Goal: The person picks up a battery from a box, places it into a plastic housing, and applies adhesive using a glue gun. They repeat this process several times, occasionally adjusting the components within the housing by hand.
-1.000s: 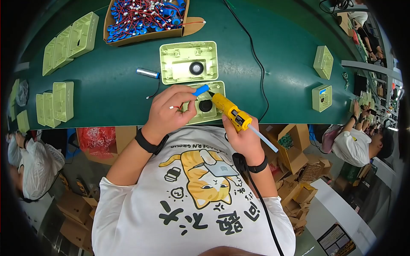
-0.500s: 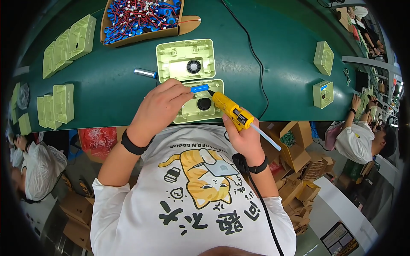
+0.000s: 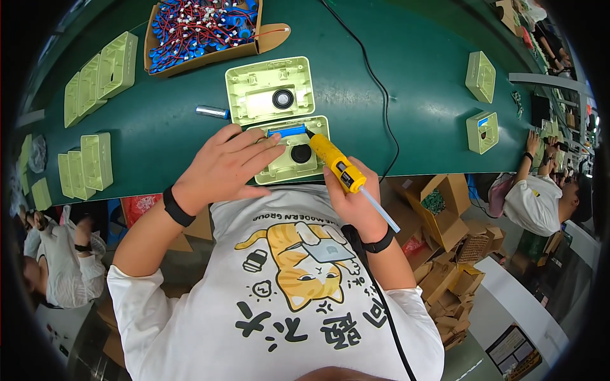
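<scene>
My right hand point(image 3: 353, 198) is closed round a yellow hot glue gun point(image 3: 335, 162) with a pale glue stick poking from its back end. The gun's dark nozzle touches or nearly touches the right end of a blue cylindrical battery point(image 3: 289, 131). That battery lies along the far inner side of a light green plastic housing point(image 3: 321, 166), which also holds a round black speaker point(image 3: 301, 153). Spread out over the housing's left part, my left hand point(image 3: 232, 159) has its fingertips against the battery's left end. Just beyond sits a second green housing point(image 3: 238, 94) with a round speaker point(image 3: 283, 98).
Another blue battery point(image 3: 212, 112) lies left of the housings. A cardboard box point(image 3: 210, 59) of wired blue batteries stands at the far left. Green housings point(image 3: 95, 159) are grouped at left, others point(image 3: 481, 77) at right. A black cable point(image 3: 375, 76) crosses the green table. Co-workers sit either side.
The battery has gone down into the near housing. My left hand has loosened from holding it, fingers now spread over it. The glue gun has followed slightly left and nearer me.
</scene>
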Available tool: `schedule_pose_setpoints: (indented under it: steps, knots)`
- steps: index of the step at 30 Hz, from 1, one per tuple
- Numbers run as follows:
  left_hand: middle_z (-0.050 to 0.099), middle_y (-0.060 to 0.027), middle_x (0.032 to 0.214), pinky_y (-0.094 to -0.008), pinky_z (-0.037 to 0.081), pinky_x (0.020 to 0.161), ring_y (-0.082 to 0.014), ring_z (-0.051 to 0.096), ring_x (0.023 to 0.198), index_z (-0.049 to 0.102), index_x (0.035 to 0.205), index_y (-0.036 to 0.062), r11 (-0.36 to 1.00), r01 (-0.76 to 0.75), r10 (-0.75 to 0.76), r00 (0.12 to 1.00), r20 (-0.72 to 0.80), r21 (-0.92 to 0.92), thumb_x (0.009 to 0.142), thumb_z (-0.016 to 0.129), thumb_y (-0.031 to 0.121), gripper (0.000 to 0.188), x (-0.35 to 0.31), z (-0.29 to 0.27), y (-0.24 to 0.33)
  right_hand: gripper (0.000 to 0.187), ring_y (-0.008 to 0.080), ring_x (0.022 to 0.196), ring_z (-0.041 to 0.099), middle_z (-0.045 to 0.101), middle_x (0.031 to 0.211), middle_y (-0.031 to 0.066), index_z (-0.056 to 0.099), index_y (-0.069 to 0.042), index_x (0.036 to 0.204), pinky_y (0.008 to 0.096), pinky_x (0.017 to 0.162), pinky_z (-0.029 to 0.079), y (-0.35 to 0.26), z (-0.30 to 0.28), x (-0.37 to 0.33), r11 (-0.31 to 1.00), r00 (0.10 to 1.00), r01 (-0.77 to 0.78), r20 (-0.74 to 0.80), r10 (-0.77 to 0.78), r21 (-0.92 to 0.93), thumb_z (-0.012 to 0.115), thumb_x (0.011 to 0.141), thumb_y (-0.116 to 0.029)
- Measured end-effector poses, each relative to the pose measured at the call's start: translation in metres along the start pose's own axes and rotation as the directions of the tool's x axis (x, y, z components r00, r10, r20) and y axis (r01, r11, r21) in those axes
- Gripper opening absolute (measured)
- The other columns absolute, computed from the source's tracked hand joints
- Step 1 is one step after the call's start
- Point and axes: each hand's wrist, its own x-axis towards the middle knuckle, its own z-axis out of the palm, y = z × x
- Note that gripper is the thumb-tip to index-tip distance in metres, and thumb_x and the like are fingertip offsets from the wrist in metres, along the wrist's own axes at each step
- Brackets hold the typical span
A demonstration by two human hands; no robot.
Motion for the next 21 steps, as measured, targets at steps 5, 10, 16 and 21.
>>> schedule_pose_setpoints:
  steps: [5,10,16,21]
  knots:
    - [0.074,-0.0015,0.150,-0.0396,0.052,0.109,-0.0200,0.069,0.125,0.075,0.145,0.0123,0.996,-0.050,0.051,0.999,-0.016,0.074,0.084,0.092,0.047,0.072,-0.005,0.017,-0.003,0.015,0.0230,0.068,0.068,0.074,0.084,0.0118,0.077,0.005,0.111,0.0354,0.063,0.052,0.000,0.003,-0.004,0.995,0.997,-0.072,-0.031,0.074,0.075,0.079,0.105,-0.009]
    - [0.076,-0.0023,0.148,-0.0398,0.052,0.104,-0.0200,0.070,0.120,0.076,0.143,0.0128,0.997,0.040,-0.035,0.996,-0.082,0.061,0.086,0.093,0.047,0.069,-0.006,0.034,0.022,0.021,0.0143,0.072,0.069,0.079,0.087,0.0086,0.080,0.007,0.117,0.0339,0.064,0.053,0.002,-0.009,-0.007,0.966,0.981,-0.193,0.007,0.195,0.170,0.079,0.107,-0.012]
    - [0.078,-0.0022,0.145,-0.0403,0.052,0.101,-0.0203,0.071,0.117,0.076,0.142,0.0125,0.995,0.093,-0.088,0.987,-0.134,0.029,0.087,0.093,0.045,0.066,0.004,0.045,0.034,0.025,0.0127,0.071,0.065,0.076,0.084,0.0065,0.080,0.007,0.123,0.0323,0.065,0.053,0.008,-0.012,-0.006,0.931,0.972,-0.215,-0.029,0.234,0.293,0.079,0.107,-0.012]
    - [0.076,-0.0038,0.146,-0.0429,0.051,0.105,-0.0233,0.069,0.122,0.076,0.140,0.0120,0.990,0.144,-0.141,0.976,-0.167,0.009,0.087,0.094,0.043,0.064,0.005,0.047,0.041,0.025,0.0115,0.070,0.062,0.074,0.083,0.0042,0.080,0.006,0.126,0.0307,0.065,0.052,0.001,-0.030,-0.003,0.960,0.974,-0.224,0.009,0.225,0.167,0.079,0.108,-0.012]
